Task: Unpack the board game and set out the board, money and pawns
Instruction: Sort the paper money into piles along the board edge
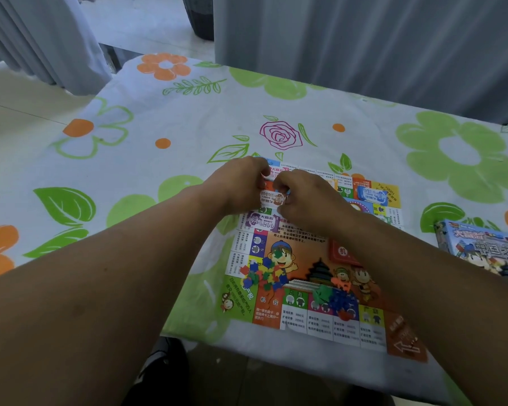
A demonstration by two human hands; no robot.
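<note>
Forearms stretched forward, left hand, right hand, curled fingers pinching banknote above board

We see a matt cloth tablecloth, softly wrinkled. The game board looks to us like thin printed paper, creased at its folds, with a faint sheen. The play-money notes are thin matt paper. The small coloured pieces look like smooth plastic. The game box reads as glossy card. The curtains are matt pleated cloth; the floor tiles look smooth.
</note>
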